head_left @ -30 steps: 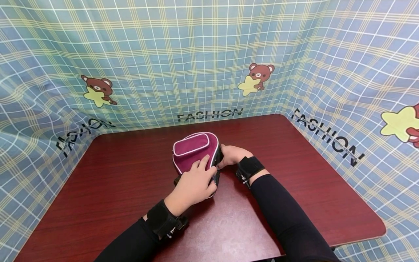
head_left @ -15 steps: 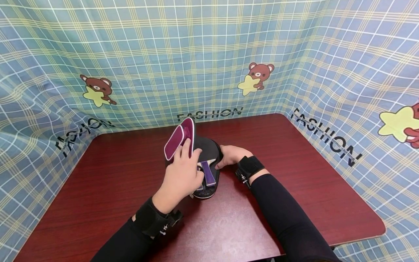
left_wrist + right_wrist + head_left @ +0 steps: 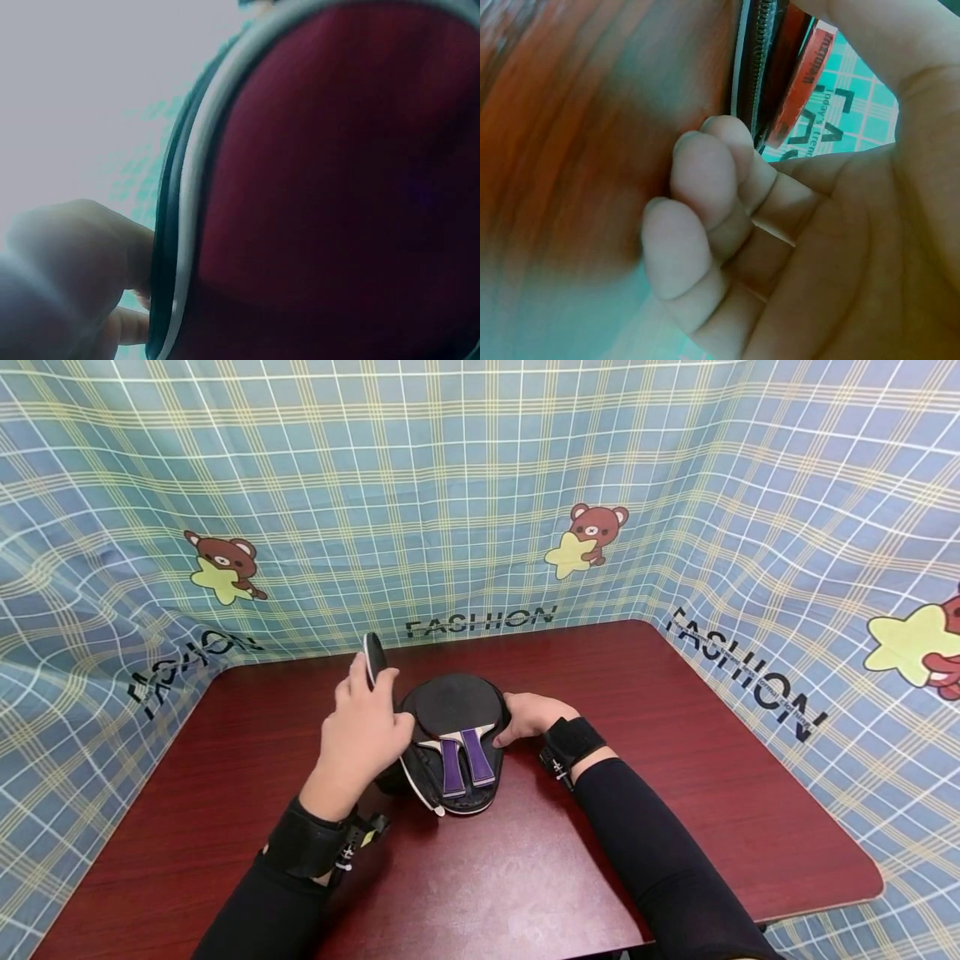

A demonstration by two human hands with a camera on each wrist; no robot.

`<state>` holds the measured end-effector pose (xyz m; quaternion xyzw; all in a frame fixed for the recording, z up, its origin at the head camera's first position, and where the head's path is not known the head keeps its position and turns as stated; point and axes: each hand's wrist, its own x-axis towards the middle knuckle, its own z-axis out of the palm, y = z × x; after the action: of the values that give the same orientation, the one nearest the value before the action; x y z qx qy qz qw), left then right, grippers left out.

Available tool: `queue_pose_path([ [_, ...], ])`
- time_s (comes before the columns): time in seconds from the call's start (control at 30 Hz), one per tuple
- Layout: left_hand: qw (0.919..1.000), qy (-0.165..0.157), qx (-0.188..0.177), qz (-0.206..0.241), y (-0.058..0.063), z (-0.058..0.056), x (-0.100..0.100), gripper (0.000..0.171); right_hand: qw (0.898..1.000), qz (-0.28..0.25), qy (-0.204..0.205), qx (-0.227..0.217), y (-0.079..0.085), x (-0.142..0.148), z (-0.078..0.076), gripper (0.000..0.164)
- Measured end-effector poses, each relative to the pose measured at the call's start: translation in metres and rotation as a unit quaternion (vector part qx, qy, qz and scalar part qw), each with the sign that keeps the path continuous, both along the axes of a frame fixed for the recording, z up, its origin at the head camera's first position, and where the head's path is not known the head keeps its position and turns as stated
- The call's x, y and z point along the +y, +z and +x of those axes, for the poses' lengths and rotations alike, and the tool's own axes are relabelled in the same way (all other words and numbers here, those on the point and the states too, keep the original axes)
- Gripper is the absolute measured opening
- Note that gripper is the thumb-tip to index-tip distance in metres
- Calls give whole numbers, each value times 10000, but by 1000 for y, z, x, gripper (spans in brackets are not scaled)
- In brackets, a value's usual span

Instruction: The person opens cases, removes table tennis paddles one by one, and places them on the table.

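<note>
A table tennis paddle case (image 3: 487, 797) lies unzipped on the table, its lid (image 3: 375, 653) raised on the left. My left hand (image 3: 360, 727) holds the lid by its edge, thumb toward the inside. In the left wrist view the lid's maroon outside (image 3: 322, 165) with pale piping fills most of the picture. Two paddles rest in the case, one black face (image 3: 457, 703) uppermost and two purple handles (image 3: 477, 756) toward me. My right hand (image 3: 534, 717) grips the case's right side, fingers curled beside the zipper (image 3: 759, 67) and a red lettered paddle edge (image 3: 806, 82).
The dark red wooden table (image 3: 675, 760) extends around the case on every side. Plaid curtains (image 3: 465, 510) with bears and lettering hang behind and at both sides. Both wrists wear black bands (image 3: 573, 743) with small cameras.
My left hand has moved left and swung the lid up and over from the maroon closed position, uncovering the paddles. The right hand has stayed at the case's right side.
</note>
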<state>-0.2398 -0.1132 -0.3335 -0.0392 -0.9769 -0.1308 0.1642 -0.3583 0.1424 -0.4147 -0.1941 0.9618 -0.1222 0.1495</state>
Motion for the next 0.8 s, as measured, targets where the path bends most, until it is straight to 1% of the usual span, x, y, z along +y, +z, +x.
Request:
queue_pose_path([
  [0.1,9997,114,-204,111,4,-4,-13,58,10000,-49,-6,-30,0,0,0,94],
  [0.2,9987,204,-452,131,8,-8,-28,58,10000,-63,-12,-46,0,0,0,94],
  [0.33,9962,192,-834,166,10,-15,-47,63,10000,-52,-34,-47,0,0,0,94],
  [0.4,9939,152,-1084,154,10,-17,-57,66,10000,-30,-42,-49,0,0,0,95],
  [0.5,9893,37,-1455,-44,10,-19,-70,69,10000,13,-58,-61,1,0,1,96],
  [0.57,9864,-36,-1621,-267,11,-19,-78,72,10000,24,-49,-50,1,0,2,96],
  [0.7,9819,-239,-1771,-633,11,-18,-86,77,10000,-19,-30,-55,2,0,2,93],
  [0.8,9787,-362,-1840,-836,11,-17,-87,76,10000,-55,-25,-50,1,0,2,91],
])
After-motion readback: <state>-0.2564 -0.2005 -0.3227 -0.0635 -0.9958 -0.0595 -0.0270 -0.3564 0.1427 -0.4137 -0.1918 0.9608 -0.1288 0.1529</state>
